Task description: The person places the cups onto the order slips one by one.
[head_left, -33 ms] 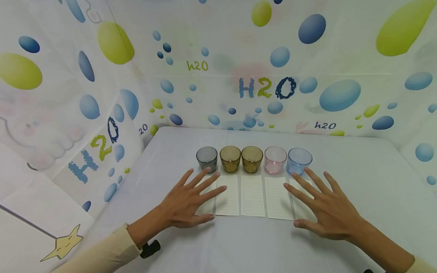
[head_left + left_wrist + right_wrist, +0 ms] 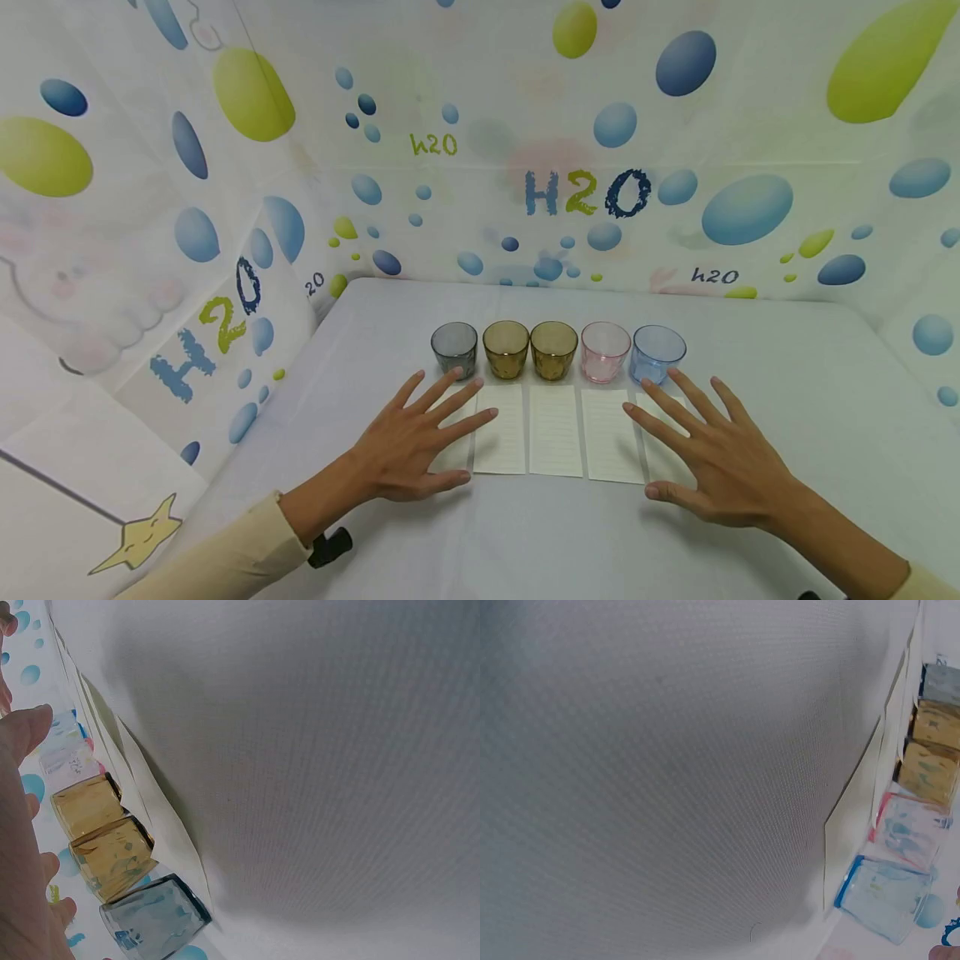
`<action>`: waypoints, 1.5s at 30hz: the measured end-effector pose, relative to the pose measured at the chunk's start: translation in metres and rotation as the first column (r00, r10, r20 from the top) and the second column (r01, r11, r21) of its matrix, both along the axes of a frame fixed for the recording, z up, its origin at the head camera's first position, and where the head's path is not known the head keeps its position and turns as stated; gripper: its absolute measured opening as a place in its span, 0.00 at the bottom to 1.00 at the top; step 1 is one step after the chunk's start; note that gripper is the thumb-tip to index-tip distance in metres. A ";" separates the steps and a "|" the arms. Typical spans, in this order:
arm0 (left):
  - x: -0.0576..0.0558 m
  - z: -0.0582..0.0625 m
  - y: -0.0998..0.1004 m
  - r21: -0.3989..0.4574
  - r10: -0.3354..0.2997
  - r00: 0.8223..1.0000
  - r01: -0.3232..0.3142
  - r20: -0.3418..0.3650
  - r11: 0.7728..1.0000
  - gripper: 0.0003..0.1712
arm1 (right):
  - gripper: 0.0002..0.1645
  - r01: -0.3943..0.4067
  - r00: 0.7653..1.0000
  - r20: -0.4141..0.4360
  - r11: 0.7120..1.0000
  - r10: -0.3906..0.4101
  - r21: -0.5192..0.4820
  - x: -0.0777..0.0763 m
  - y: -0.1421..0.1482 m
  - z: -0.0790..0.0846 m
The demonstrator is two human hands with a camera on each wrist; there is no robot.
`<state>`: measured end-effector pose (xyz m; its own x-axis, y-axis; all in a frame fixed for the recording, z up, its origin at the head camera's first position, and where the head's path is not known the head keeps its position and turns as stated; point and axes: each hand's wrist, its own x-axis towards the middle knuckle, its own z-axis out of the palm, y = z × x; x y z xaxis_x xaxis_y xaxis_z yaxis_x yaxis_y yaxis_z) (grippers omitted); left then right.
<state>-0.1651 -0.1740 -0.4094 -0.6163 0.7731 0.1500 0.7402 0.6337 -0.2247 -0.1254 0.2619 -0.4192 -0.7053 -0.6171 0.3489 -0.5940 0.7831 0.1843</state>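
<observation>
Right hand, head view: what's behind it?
Behind the right hand: parts of the rightmost paper sheet show, with the blue glass beyond and white tabletop around. Hidden: the sheet's remaining area, bits of the glass's base and whatever else the hand blocks.

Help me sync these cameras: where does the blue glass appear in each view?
Head: the blue glass, right of center, rightmost in the row.
Left wrist: small, upper left, the farthest glass.
Right wrist: lower right, the nearest glass.
Shared landmark: the pink glass beside it in all three.
</observation>
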 end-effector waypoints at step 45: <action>-0.005 0.000 0.003 0.251 0.051 0.994 -0.074 0.099 0.965 0.49 | 0.56 -0.007 0.999 -0.051 0.988 -0.001 -0.155 -0.012 -0.022 0.008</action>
<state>-0.1700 -0.1712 -0.4097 -0.6823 0.6765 0.2773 0.7073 0.7067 0.0161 -0.1372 0.2404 -0.4114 -0.6827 -0.5547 0.4757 -0.5894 0.8028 0.0903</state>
